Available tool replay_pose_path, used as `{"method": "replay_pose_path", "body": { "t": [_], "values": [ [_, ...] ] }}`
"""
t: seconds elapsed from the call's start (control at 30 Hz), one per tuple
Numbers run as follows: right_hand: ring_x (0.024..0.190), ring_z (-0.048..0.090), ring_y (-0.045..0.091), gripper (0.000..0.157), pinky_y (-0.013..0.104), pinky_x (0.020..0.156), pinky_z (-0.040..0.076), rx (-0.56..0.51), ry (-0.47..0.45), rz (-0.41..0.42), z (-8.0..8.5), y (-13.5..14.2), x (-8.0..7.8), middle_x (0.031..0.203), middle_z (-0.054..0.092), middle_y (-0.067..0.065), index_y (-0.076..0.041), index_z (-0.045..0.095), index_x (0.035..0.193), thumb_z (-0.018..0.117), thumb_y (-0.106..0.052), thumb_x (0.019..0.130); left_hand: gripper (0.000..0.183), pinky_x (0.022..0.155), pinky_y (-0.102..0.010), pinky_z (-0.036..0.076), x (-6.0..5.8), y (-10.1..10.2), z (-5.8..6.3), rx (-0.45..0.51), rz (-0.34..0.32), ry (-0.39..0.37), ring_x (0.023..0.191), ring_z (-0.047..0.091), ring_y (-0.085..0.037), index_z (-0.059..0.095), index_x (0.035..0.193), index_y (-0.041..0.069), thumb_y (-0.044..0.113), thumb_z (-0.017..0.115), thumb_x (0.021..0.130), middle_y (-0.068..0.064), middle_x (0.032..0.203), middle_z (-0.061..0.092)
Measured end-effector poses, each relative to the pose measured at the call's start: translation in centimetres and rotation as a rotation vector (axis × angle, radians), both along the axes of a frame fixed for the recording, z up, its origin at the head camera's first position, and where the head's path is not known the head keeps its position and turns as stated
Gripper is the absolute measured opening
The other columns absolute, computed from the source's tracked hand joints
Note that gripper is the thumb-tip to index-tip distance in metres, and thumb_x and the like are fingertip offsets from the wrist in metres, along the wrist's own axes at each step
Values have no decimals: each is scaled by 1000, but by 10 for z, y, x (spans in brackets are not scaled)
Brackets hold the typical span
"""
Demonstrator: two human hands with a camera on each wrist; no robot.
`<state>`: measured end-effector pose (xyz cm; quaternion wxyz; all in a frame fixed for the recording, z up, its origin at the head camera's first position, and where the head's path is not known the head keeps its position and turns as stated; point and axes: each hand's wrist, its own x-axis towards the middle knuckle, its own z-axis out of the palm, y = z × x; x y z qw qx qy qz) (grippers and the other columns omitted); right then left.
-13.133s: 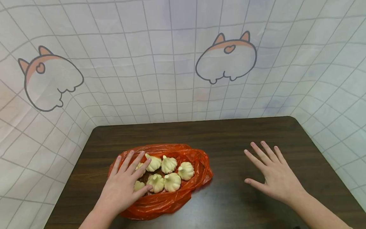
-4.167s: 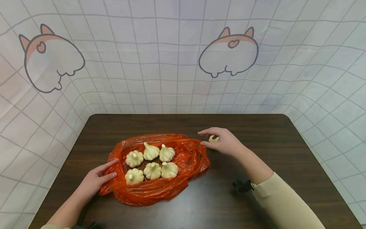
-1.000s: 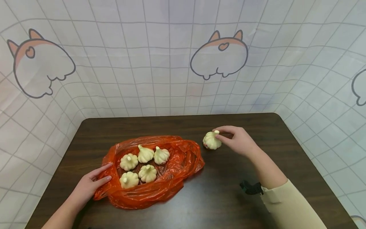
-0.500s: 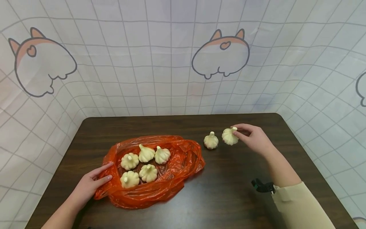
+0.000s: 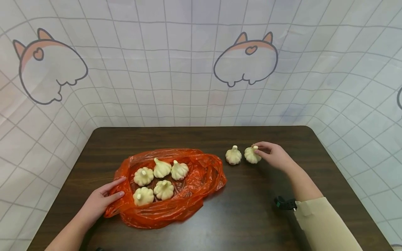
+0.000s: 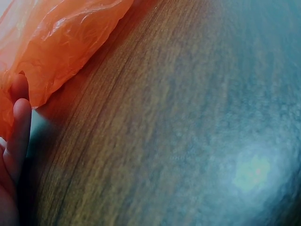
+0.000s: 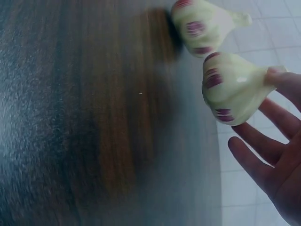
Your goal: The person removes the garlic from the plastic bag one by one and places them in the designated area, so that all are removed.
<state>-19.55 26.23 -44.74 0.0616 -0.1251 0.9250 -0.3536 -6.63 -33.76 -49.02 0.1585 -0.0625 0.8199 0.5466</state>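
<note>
My right hand (image 5: pixel 277 157) pinches a pale garlic bulb (image 5: pixel 251 156) by its stem, at the back right of the table. Purple-red marks show on the lower part of this bulb in the right wrist view. Just left of it a second garlic bulb (image 5: pixel 233 156) stands upright on the table. A crumpled red plastic bag (image 5: pixel 201 181) lies spread out at centre left, with several garlic bulbs (image 5: pixel 164 190) on it. My left hand (image 5: pixel 96 203) holds the bag's left edge between thumb and fingers; in the left wrist view the film (image 6: pixel 61 56) partly covers the fingers.
The dark wooden table (image 5: pixel 238 216) has rounded far corners. A white grid-patterned curtain (image 5: pixel 176 69) with cartoon animal prints surrounds its back and sides. A black strap (image 5: pixel 284 203) sits at my right wrist, by the beige sleeve (image 5: pixel 323 223).
Two garlic bulbs have left the bag for the table's right side. Over the last second, my right hand released one, moved right with another and lowered it. My left hand keeps its hold.
</note>
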Motion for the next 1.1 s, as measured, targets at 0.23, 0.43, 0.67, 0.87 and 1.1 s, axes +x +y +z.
{"method": "replay_pose_path", "body": {
  "t": [0.23, 0.43, 0.67, 0.87, 1.1],
  "values": [
    [117, 59, 39, 34, 54, 92, 49, -28, -47, 15, -12, 2, -5, 129, 62, 18, -9, 64, 128, 60, -29, 101, 67, 85, -26, 54, 0, 1, -1, 10, 5, -11, 127, 50, -27, 43, 152, 15, 39, 67, 94, -23, 155, 34],
    [119, 58, 40, 39, 56, 93, 48, -57, -57, 17, -15, 1, -8, 137, 57, 19, -8, 62, 134, 60, -28, 101, 67, 85, -26, 54, 0, 1, 0, 11, 3, -9, 126, 50, -26, 43, 152, 15, 40, 67, 94, -22, 155, 34],
    [119, 58, 39, 41, 53, 92, 50, -44, -66, 21, -17, -3, -11, 139, 56, 18, -10, 60, 137, 60, -29, 100, 66, 85, -25, 53, 1, 1, 2, -7, 2, -10, 128, 48, -28, 43, 152, 15, 39, 66, 95, -22, 155, 33],
    [118, 59, 39, 43, 53, 90, 51, -31, -60, 28, -18, -3, -13, 139, 56, 19, -10, 58, 139, 62, -27, 100, 66, 85, -25, 53, 1, 1, 2, -11, 2, -8, 123, 52, -20, 43, 152, 15, 39, 67, 95, -22, 155, 33],
    [121, 57, 39, 49, 53, 93, 49, -30, -69, 26, -18, -1, -13, 142, 53, 18, -10, 54, 143, 64, -29, 98, 66, 85, -25, 53, 2, 1, 3, 0, -1, -9, 118, 53, -10, 43, 152, 15, 38, 67, 95, -22, 155, 32]
  ]
}}
